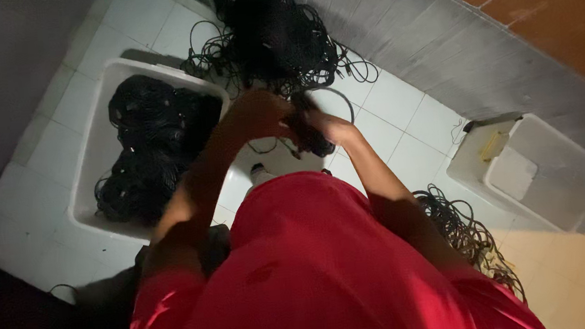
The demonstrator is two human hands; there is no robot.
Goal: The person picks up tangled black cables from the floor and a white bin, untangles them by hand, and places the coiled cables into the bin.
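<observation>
Cables are the work in hand: a small black bundle of cable (312, 136) sits just above the middle of the frame, gripped between both hands. The left hand (258, 113) is closed around the bundle's upper end, and the right hand (331, 128) is closed on its lower part, the 2 hands touching or nearly so; the light is dim, so I cannot tell how the fingers lie. Directly above the hands, at the top centre of the frame, a large tangled heap of black cables (274, 34) lies on the white tiled floor (399, 100), with loops trailing out around it. In the upper left, a white bin (96, 142) already holds a good layer of coiled black cables (149, 151). At the lower right, beside the person's red shirt (314, 267), a looser pile of cables (468, 231) lies on the floor, and at the right edge stands a second white bin (547, 169) with no cables visible in it. Judging by this, part of the sorting is done, but the tangled heap is big, so much seems left.
</observation>
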